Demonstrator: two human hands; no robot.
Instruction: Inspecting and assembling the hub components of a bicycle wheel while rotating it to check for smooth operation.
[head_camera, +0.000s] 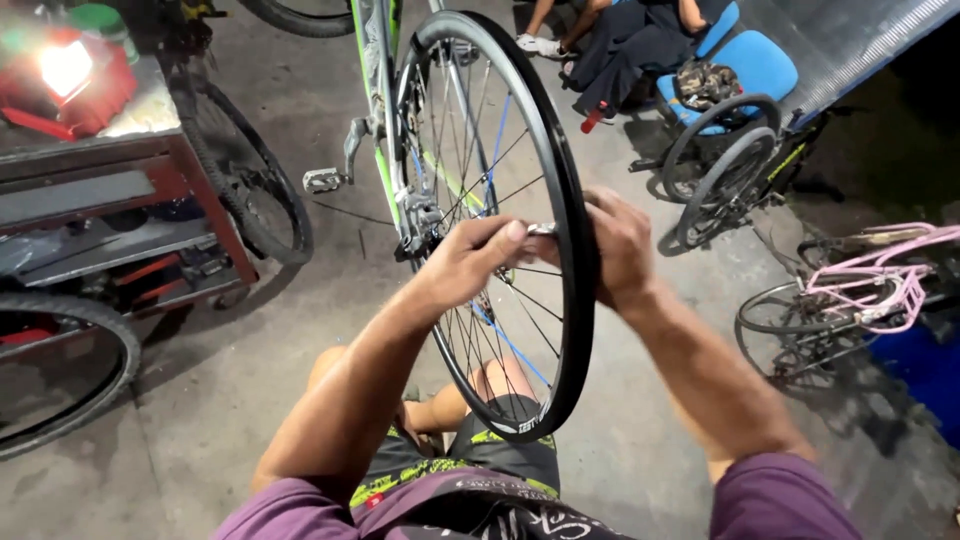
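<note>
The bicycle wheel (560, 200) stands upright between both outstretched arms, left hand (470, 260) pinching a small metal tool (541, 230) at its rim, right hand (620, 245) curled around the rim's far side.

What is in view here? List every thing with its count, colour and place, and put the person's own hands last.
Bicycle wheel: one, black rim with silver spokes, centre, mounted in a frame.
Bicycle frame: one, green and grey, top centre.
Pedal: one, silver, left of the wheel.
Small metal tool: one, silver, at the rim between the hands.
Workbench: one, red and grey, left.
Lamp: one, lit, red housing, on the workbench.
Tyres: two, black, by the workbench.
Pink bicycle: one, right edge.
Dark bicycle: one, upper right.
Blue chair: one, top right.
Seated person: one, dark clothes, top.
Left hand: on the tool, inside the rim.
Right hand: gripping the rim.
</note>
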